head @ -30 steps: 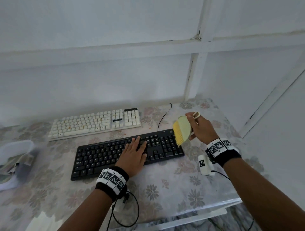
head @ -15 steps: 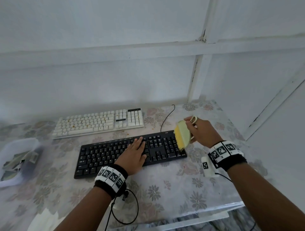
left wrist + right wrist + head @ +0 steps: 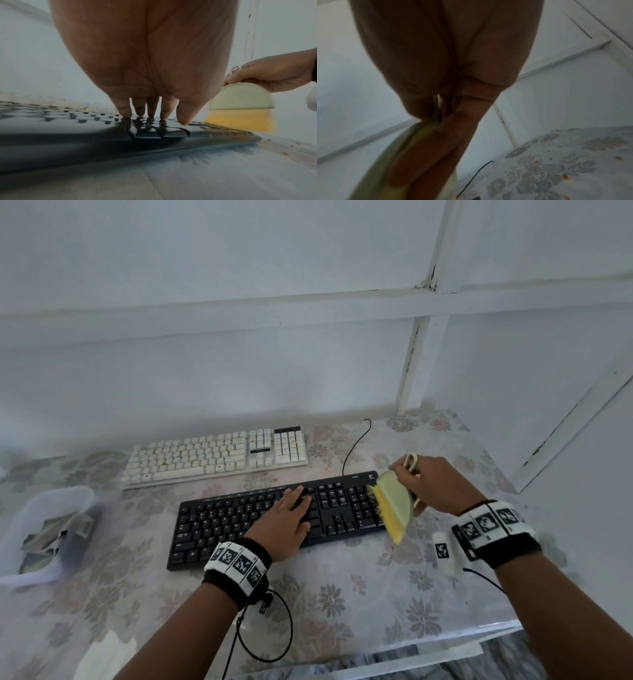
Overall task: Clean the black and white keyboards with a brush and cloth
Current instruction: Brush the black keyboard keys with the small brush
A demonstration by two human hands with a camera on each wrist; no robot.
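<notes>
A: Start big. What's on the desk (image 3: 342,604)?

B: A flowered cover, and two keyboards. The black keyboard (image 3: 239,525) lies near, across the middle. The white keyboard (image 3: 212,457) lies beyond it, to the far left, apart from it, with yellowish crumbs among its keys. A clear tub (image 3: 51,529) holding something folded sits at the left edge; I can't tell whether that is the cloth.

A: And the hands?

B: The left hand (image 3: 284,522) lies flat on the middle keys of the black keyboard, fingers straight, pressing it down and gripping nothing. The right hand (image 3: 431,487) is clenched round the top of the brush (image 3: 394,505), a pale green half-round with yellow bristles. The bristles sit at the keyboard's right end, over the number pad.

A: Smaller things?

B: A black cable (image 3: 356,443) curls off the far right corner. Orange-brown crumbs (image 3: 284,153) lie scattered on the cover just right of the keyboard.

A: What could go wrong from here?

B: My guess: a hard flick would send crumbs further over the desk or off its right edge, which is close. If the left hand eases off, the keyboard may slide under the stroke. And sweeping toward the far left could throw dirt onto the white keyboard, which already looks grubby.
</notes>
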